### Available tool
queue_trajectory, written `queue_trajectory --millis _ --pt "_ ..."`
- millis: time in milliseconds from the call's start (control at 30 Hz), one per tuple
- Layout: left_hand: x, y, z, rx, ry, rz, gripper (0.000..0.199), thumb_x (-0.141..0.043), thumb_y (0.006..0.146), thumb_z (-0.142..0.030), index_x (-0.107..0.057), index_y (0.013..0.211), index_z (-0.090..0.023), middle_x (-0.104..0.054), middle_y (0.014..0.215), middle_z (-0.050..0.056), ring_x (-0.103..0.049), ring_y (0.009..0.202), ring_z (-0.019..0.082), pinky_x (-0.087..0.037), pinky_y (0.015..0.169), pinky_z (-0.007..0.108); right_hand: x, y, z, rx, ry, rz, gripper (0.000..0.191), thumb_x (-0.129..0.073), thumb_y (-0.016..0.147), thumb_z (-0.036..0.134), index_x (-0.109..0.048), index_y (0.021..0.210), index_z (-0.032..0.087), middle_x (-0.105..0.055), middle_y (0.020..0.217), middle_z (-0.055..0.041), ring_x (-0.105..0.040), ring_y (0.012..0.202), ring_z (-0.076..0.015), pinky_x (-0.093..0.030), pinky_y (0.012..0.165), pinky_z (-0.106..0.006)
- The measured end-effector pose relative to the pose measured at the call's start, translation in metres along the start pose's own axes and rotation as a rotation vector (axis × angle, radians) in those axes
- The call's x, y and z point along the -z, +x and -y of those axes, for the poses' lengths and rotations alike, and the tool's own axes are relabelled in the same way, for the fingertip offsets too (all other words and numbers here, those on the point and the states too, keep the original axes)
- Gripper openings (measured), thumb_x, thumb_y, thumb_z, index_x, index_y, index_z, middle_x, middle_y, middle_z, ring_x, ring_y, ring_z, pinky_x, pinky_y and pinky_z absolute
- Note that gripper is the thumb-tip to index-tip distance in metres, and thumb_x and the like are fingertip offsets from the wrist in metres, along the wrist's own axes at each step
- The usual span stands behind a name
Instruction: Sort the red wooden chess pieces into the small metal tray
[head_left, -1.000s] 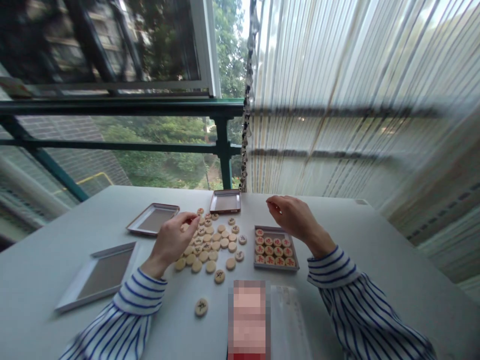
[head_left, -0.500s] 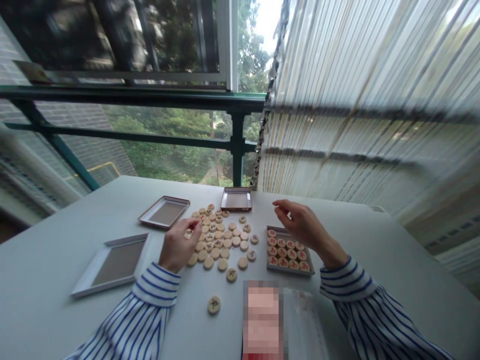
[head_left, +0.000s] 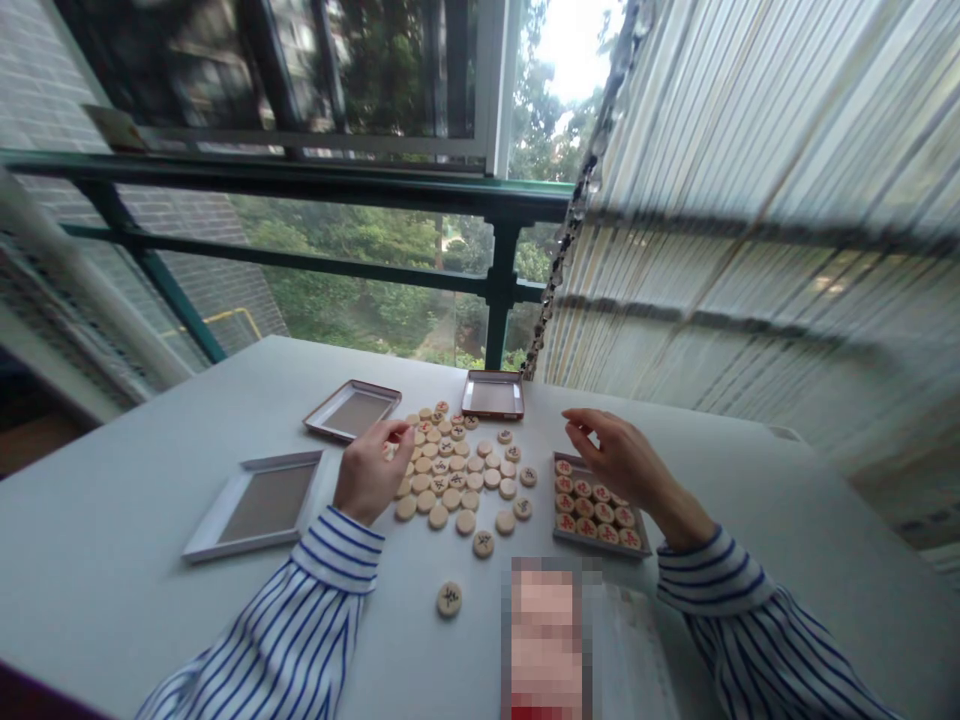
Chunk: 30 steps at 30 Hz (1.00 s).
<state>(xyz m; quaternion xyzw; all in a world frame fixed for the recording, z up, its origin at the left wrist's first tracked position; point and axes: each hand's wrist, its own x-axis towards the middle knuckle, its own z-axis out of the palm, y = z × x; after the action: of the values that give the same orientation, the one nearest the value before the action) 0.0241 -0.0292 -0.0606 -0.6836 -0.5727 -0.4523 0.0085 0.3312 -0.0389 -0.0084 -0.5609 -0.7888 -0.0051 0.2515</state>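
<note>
Many round wooden pieces lie loosely spread in the middle of the white table, some showing black or red characters. My left hand is over the left side of this spread, thumb and fingertips drawn together; whatever may be between them is too small to tell. At the right, a shallow box holds rows of pieces with red characters. My right hand hovers over its back part, fingers curved, thumb and index apart with nothing seen between them, and hides some pieces. One black-marked piece lies alone near the front.
A shallow tray lies at the left, another behind it, and a third at the back middle. A blurred-out item and a clear plastic sheet or case are at the front. Behind the table stand a green railing and a string curtain.
The whole view has shifted, so the table and objects appear further right. My right hand's thumb and index look slightly closer together. The pieces look unmoved.
</note>
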Motion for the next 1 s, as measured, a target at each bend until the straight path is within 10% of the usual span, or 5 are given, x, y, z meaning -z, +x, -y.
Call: queue_trajectory --millis 1000 --pt "-0.004 0.001 0.005 0.003 -0.058 0.077 0.023 -0.045 0.081 -0.033 -0.059 0.086 -0.016 -0.063 0.082 0.006 -0.059 0.076 0.017 -0.047 0.072 0.03 0.005 0.002 0.023 0.104 -0.045 -0.015 0.029 -0.042 0.085 0.029 -0.06 0.105 0.017 -0.064 0.098 -0.0086 -0.058 0.089 -0.019 -0.044 0.079 -0.033"
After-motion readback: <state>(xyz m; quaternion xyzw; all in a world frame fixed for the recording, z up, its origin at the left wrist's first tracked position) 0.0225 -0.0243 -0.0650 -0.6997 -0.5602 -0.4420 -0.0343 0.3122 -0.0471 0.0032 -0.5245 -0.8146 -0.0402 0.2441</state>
